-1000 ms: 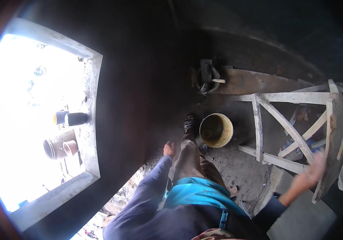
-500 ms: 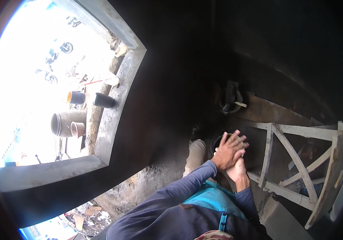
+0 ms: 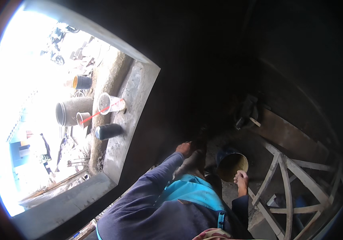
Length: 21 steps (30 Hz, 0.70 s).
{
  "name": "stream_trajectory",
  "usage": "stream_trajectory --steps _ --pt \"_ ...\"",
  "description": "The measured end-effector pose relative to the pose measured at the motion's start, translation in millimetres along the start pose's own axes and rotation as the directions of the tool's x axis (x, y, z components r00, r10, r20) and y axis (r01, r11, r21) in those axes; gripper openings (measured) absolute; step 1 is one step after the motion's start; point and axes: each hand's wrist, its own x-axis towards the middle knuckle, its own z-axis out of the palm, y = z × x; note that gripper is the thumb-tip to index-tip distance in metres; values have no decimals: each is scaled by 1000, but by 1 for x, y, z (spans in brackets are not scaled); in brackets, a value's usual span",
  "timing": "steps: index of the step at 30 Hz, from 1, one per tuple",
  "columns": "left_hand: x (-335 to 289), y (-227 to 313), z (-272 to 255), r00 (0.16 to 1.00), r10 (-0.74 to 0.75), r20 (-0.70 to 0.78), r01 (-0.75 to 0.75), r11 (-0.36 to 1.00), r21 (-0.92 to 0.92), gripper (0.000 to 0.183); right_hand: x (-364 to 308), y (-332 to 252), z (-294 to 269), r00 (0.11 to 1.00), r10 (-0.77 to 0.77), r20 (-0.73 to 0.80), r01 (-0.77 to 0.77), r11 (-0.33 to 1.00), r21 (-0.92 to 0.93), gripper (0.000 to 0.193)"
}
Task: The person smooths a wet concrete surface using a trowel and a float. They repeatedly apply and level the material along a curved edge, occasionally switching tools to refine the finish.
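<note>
My right hand (image 3: 241,178) has its fingers curled closed beside the rim of a dark bucket (image 3: 235,162) with a yellowish inside. It overlaps the rim in the picture; whether it grips the rim or something small, I cannot make out. Farther left, my left hand (image 3: 184,149) is by my bent leg, against the dark background. Shadow hides its fingers, so its grip is unclear.
A pale wooden frame (image 3: 287,184) with crossing bars stands at the right. Beyond the bucket lies a dark tool with a light handle (image 3: 255,122). On the left window ledge (image 3: 117,160) are a clear plastic cup (image 3: 117,105) with a red straw and a dark cylinder (image 3: 109,131).
My hands were pressed together in front of me and have separated. The left moved toward my leg, the right down beside the bucket. The whole view has shifted, showing more of the bucket.
</note>
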Motion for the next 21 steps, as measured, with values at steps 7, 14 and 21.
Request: stream_trajectory --steps 7,14,21 --pt "72 -36 -13 965 171 196 -140 977 -161 35 -101 -46 -75 752 -436 -494 372 900 -227 25" --pt "95 -60 11 903 43 428 382 378 -844 4 -322 -151 -261 -335 -768 -545 -360 639 -679 28" --pt "57 -63 38 985 44 169 79 750 -656 33 -388 -63 -462 -3 -667 -745 -173 735 -656 44"
